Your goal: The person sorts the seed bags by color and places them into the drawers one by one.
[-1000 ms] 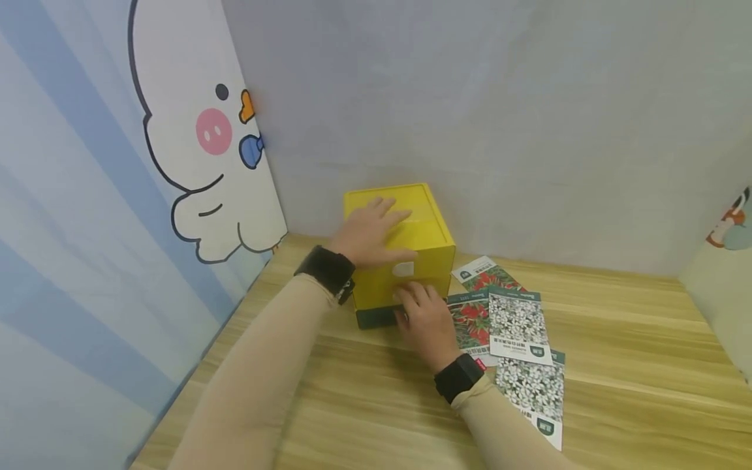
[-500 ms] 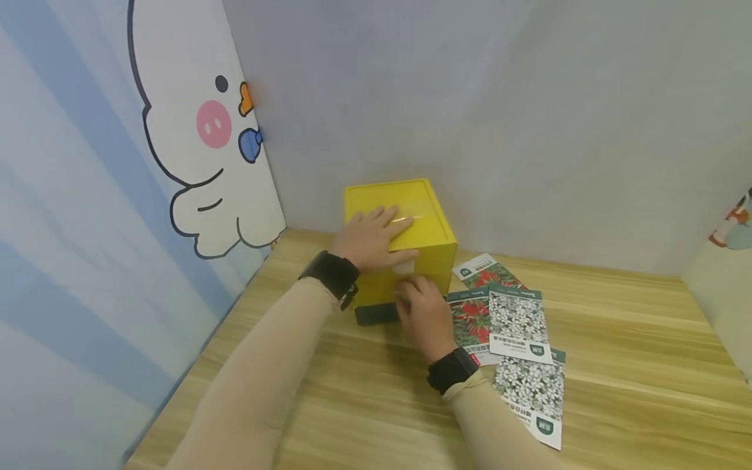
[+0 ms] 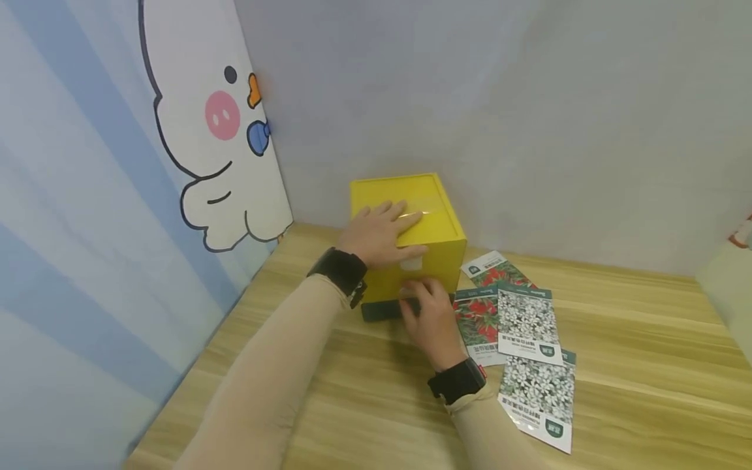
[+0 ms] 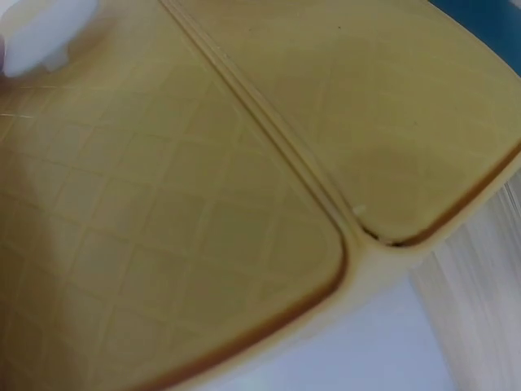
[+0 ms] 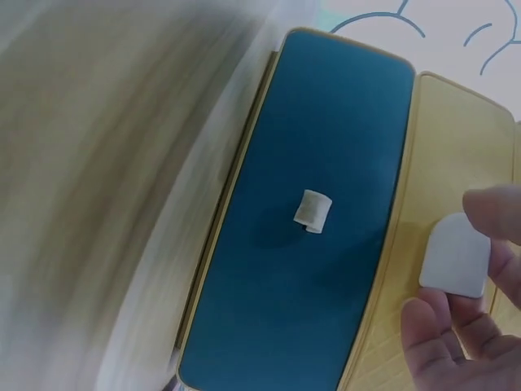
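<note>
A yellow box with a dark green bottom panel stands on the wood-grain tabletop, against the back wall. My left hand rests on its top, fingers spread and thumb reaching over the front edge beside a white tab handle. At the box's front my right hand has curled fingers round a lower white tab handle, pinching it between thumb and fingers. The green panel bears a small white tab of its own. Up close, the left wrist view shows the yellow front, split by a seam.
Right of the box lie several flower seed packets, overlapping: red-flowered ones and white-flowered ones. A grey wall rises behind, and a blue striped panel with a cartoon bird flanks the left side.
My right hand's fingers have drawn in around the lower tab handle. The left hand has settled flatter on the box top. The head view has shifted slightly; the packets keep their places.
</note>
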`<state>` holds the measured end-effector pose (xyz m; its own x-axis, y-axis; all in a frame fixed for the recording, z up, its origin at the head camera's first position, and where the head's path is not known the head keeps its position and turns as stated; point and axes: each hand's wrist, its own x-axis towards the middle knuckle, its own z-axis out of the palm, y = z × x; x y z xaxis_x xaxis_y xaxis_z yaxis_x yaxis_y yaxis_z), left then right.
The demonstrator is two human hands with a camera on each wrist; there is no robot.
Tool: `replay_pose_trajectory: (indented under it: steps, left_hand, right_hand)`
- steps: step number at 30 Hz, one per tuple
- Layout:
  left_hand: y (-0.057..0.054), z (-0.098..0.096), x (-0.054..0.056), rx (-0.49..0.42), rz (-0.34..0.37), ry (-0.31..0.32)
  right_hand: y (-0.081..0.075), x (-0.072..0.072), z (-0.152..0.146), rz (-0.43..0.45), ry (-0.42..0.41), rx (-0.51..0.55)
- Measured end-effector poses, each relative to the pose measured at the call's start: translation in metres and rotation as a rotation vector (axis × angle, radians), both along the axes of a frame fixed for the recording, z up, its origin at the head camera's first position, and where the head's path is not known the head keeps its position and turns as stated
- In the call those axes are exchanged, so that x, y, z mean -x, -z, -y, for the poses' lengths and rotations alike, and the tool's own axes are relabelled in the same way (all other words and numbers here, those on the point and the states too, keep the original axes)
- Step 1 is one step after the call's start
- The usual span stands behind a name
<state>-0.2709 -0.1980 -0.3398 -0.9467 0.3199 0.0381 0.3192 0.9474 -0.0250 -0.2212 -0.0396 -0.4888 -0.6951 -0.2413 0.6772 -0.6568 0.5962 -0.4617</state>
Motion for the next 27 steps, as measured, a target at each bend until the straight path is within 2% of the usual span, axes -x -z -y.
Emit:
replay_pose_trajectory:
  steps: [3, 7, 13, 16, 22, 27]
  left_hand:
    - [0.003, -0.004, 0.003, 0.013, 0.009, -0.01]
    - [0.006, -0.008, 0.007, 0.005, 0.011, -0.021]
    - [0.001, -0.01, 0.009, -0.004, 0.003, -0.055]
    - [0.002, -0.011, 0.011, -0.012, 0.011, -0.064]
    - [0.003, -0.014, 0.016, 0.0, 0.022, -0.073]
    - [0.004, -0.015, 0.018, -0.002, 0.018, -0.08]
  right_hand:
    - [0.005, 0.003, -0.004, 0.025, -0.015, 0.016]
    - [0.008, 0.011, -0.009, 0.015, -0.021, 0.062]
    - [0.006, 0.028, -0.013, 0.014, -0.033, 0.132]
    - [0.006, 0.034, -0.02, 0.097, -0.033, 0.157]
    - [0.005, 0.043, -0.032, 0.393, -0.033, 0.211]
    - [0.005, 0.046, -0.033, 0.501, -0.041, 0.247]
